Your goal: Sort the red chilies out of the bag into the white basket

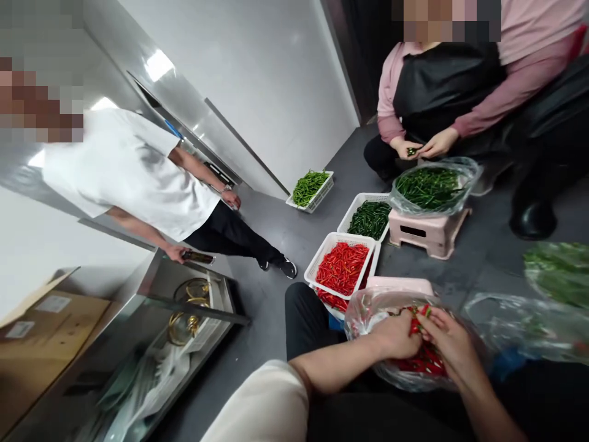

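Above an open plastic bag [361, 307] of red chili peppers [426, 362], my two hands meet. My left hand [398, 334] is closed round a small bunch of red chili peppers [415, 325]. The fingers of my right hand [448, 334] pinch at the green stem end of a red pepper beside it. The bag sits in front of me, with the pale pink edge of a stool [400, 284] showing behind it. Just beyond stands a white basket [317, 261] heaped with red chili peppers, stacked over another basket of red ones.
A co-worker in pink sleeves [473, 116] handles green peppers over a bag [430, 187] on a pink stool [421, 230]. Baskets of dark green [370, 220] and light green peppers [310, 187] stand on the floor. Left, a person in white [129, 166] holds a bottle [197, 256] near a metal shelf [184, 310].
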A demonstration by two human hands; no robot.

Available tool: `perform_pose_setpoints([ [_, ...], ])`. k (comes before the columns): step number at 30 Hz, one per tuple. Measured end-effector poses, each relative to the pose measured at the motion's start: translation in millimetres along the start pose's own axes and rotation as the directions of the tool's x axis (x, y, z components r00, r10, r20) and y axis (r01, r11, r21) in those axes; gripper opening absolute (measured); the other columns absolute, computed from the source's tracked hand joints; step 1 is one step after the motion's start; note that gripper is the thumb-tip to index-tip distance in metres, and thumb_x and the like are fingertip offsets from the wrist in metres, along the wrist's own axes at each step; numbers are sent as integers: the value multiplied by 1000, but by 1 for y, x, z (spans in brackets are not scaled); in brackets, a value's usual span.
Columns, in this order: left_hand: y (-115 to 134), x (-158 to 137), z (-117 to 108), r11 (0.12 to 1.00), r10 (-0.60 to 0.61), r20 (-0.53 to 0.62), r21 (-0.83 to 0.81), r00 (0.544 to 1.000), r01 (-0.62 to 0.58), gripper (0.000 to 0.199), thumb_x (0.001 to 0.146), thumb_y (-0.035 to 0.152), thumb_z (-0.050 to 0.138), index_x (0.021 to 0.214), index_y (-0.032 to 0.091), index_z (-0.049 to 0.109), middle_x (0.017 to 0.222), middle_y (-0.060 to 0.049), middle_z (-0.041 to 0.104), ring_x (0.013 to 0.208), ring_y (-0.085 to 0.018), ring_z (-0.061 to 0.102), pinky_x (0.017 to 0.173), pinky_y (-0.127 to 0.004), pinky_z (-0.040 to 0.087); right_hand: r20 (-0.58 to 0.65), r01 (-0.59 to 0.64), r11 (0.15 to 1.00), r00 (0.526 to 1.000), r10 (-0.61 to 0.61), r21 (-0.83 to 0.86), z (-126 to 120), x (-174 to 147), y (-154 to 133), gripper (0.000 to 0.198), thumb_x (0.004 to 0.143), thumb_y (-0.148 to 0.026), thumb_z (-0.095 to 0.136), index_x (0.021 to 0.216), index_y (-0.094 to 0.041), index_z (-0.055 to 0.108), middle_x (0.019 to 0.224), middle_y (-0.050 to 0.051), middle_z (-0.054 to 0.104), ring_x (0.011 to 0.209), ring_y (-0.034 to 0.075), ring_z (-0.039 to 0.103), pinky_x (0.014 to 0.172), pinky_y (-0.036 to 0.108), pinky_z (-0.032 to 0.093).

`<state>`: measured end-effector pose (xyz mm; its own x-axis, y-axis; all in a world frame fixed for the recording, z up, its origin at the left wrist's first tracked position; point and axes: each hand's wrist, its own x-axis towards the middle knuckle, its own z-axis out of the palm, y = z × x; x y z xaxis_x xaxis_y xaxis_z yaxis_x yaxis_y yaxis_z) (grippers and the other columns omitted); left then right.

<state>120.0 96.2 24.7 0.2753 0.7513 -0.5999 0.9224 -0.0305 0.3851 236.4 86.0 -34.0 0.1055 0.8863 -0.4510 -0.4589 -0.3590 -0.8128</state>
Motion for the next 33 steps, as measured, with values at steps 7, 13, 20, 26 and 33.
perform_pose_setpoints([
  [7, 24, 13, -16, 979, 94, 66, 177, 993, -105, 47, 84, 39, 40, 122, 13, 48, 112, -20, 61, 99, -30, 62, 82, -43, 51, -96, -67, 977, 991, 88, 204, -10, -5, -10, 45, 44, -35, 82, 81, -18, 62, 71, 0, 61, 54, 9, 52, 45, 18, 44],
  [13, 15, 4, -7, 1000, -23, 21, -4, 1000, 23, 45, 83, 43, 47, 120, 18, 54, 98, -10, 66, 84, -22, 62, 78, -36, 52, -64, -103, 950, 990, 128, 295, -17, -8, -1, 40, 55, -48, 77, 78, -20, 62, 68, 0, 59, 51, 10, 50, 44, 21, 45],
  [20, 4, -12, 7, 923, -55, 115, -372, 992, 94, 35, 86, 33, 51, 117, 17, 57, 86, -5, 66, 71, -12, 56, 77, -30, 51, -32, -134, 915, 987, 158, 380, -14, -13, -6, 46, 46, -46, 84, 74, -16, 63, 61, -2, 56, 45, 6, 42, 37, 17, 38],
  [26, 17, -14, 9, 865, -18, 101, -498, 995, 66, 26, 85, 25, 50, 106, 13, 62, 74, -3, 62, 58, -7, 49, 67, -25, 48, -107, -53, 907, 989, 107, 417, -19, -15, -12, 40, 52, -44, 81, 74, -16, 63, 65, -2, 58, 44, 5, 42, 36, 18, 36],
  [33, 15, -13, 21, 736, 22, 71, -677, 997, 32, 34, 78, 38, 62, 98, 11, 65, 70, -2, 60, 58, -7, 49, 67, -25, 47, -139, -13, 916, 988, 75, 400, -21, -16, -13, 39, 54, -46, 79, 70, -16, 60, 62, -2, 55, 47, 6, 43, 38, 17, 35],
])
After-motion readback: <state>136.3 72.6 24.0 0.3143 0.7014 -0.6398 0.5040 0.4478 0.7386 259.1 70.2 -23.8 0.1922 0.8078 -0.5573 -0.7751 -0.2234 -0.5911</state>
